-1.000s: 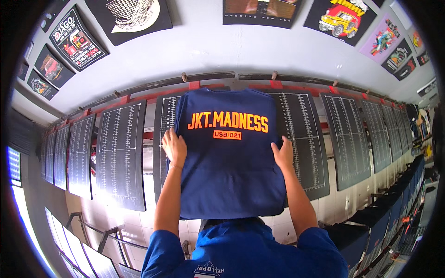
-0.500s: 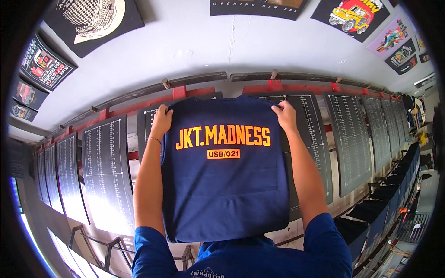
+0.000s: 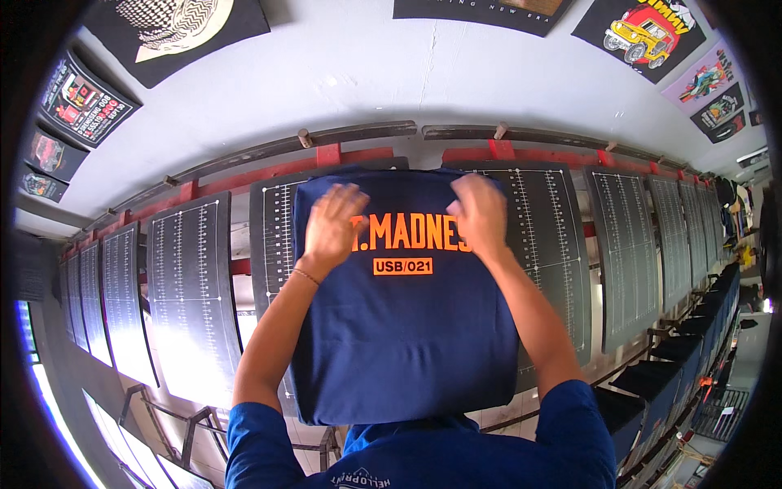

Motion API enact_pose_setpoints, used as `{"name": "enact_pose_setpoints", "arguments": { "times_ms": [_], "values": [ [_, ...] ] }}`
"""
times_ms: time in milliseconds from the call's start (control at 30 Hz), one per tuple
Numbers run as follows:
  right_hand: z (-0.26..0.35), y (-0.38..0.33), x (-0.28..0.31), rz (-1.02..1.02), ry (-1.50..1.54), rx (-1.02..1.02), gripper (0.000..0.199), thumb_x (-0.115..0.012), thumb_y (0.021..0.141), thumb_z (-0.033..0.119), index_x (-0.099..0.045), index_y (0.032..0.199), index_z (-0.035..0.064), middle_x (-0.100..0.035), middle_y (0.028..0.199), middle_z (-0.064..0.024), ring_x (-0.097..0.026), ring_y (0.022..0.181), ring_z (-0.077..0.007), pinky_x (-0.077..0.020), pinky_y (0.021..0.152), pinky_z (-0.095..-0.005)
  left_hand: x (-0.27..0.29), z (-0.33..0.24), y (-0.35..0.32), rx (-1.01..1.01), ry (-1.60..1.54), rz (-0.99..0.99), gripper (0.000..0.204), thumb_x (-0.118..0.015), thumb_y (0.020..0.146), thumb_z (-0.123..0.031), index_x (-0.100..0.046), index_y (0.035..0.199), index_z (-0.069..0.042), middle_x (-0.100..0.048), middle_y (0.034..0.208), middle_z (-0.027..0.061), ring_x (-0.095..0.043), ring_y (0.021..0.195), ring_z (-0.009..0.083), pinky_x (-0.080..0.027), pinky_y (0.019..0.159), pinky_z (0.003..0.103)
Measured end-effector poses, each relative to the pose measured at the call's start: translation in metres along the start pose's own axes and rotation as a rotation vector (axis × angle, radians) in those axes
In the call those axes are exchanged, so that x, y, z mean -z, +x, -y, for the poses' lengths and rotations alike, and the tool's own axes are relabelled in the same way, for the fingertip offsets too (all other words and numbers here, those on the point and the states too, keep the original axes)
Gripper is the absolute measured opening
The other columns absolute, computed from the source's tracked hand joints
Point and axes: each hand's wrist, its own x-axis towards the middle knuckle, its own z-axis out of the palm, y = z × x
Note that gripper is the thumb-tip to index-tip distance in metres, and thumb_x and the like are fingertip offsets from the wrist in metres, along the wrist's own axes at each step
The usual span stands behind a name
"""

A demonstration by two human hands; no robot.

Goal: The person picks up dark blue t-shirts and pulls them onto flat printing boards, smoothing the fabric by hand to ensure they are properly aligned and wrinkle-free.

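A navy blue garment (image 3: 407, 342), likely a T-shirt, is draped on a dark board in front of me. Bold orange lettering and a small orange label box are printed on its upper part. Over the left end of the lettering is my left hand (image 3: 332, 224), open, its fingers loosely apart and slightly blurred. My right hand (image 3: 482, 218) covers the right end of the lettering; motion smears its fingers, which look loose around nothing. Whether either palm presses on the cloth I cannot tell.
Dark boards with white ruled lines (image 3: 183, 277) stretch away on both sides, along a red rail (image 3: 501, 150) and a dark bar (image 3: 358, 130). Several dark garments (image 3: 652, 383) hang in a row at the right. Printed panels (image 3: 643, 37) hang on the pale wall.
Both hands have let go of the garment's upper corners and moved inward over the lettering. The garment's top now lies more squarely on the board, and the view has shifted slightly.
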Motion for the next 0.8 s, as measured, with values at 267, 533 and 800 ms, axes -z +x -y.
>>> {"name": "enact_pose_setpoints", "arguments": {
  "times_ms": [267, 533, 800],
  "values": [
    [-0.046, 0.012, -0.047, 0.479, -0.270, -0.274, 0.052, -0.021, 0.100, 0.048, -0.034, 0.144, 0.0238, -0.027, 0.152, -0.0060, -0.021, 0.141, -0.0303, -0.0155, 0.114, -0.0542, -0.035, 0.055, 0.016, 0.343, 0.198, 0.128, 0.052, -0.032, 0.099, -0.044, -0.037, 0.142, -0.016, -0.033, 0.148, 0.0121, -0.025, 0.138, 0.0378, -0.017, 0.112, 0.056],
    [0.102, -0.141, 0.066, 0.445, -0.219, -0.098, 0.055, -0.055, 0.090, 0.035, -0.044, 0.133, 0.0028, -0.040, 0.139, -0.0202, -0.033, 0.131, -0.0405, -0.0260, 0.105, -0.0569, 0.047, -0.067, -0.185, 0.457, 0.132, 0.227, 0.053, -0.049, 0.092, -0.042, -0.043, 0.138, -0.016, -0.031, 0.148, 0.0134, -0.022, 0.138, 0.0409, -0.016, 0.111, 0.057],
    [0.079, -0.246, 0.118, 0.144, -0.031, -1.038, 0.063, -0.060, 0.086, 0.046, -0.048, 0.122, -0.0047, -0.056, 0.118, -0.0252, -0.057, 0.106, -0.0393, -0.0461, 0.089, -0.0441, 0.067, -0.052, -0.268, 1.002, 0.086, -0.053, 0.061, -0.060, 0.088, -0.041, -0.047, 0.120, 0.008, -0.051, 0.120, 0.0249, -0.046, 0.113, 0.0427, -0.037, 0.096, 0.050]
  ]
}}
